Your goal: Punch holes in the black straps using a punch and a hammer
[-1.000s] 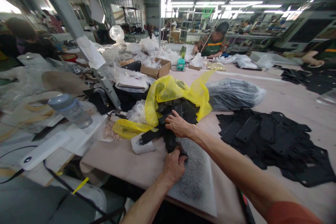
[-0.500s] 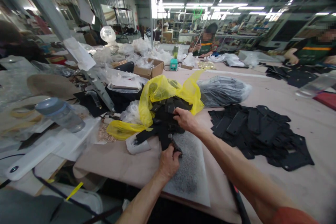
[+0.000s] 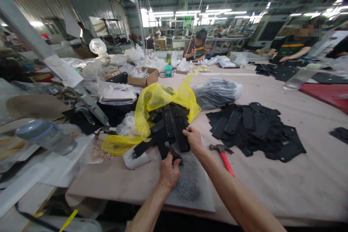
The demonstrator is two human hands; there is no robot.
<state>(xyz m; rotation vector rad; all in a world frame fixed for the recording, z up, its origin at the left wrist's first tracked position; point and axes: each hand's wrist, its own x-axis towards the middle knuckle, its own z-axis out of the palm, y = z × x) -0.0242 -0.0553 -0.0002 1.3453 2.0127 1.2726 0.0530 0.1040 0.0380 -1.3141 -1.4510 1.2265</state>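
Observation:
My left hand [image 3: 170, 172] is closed around a small dark metal tool with a rounded head [image 3: 172, 150], just above the near end of the black pieces. With thumb and fingertips, my right hand [image 3: 193, 138] pinches the right edge of a flat black piece [image 3: 179, 134] with rounded corners. That piece lies at the mouth of a yellow plastic bag [image 3: 154, 96], against other black pieces [image 3: 160, 127] spilling out. Below my left hand is a speckled grey-white board [image 3: 193, 185]. A claw hammer with a red handle [image 3: 227, 163] lies right of my right hand.
A heap of black pieces [image 3: 252, 127] is on the table to the right. Behind the yellow bag lies a clear-wrapped bundle [image 3: 217, 92]. A water bottle [image 3: 49, 136] and a slanting metal post [image 3: 54, 58] stand left. Two people work across the table.
My right hand has drawn a black piece toward me, out from the bag's mouth. The hammer, formerly behind my right arm, shows now. My view has turned right; my left hand keeps its tool.

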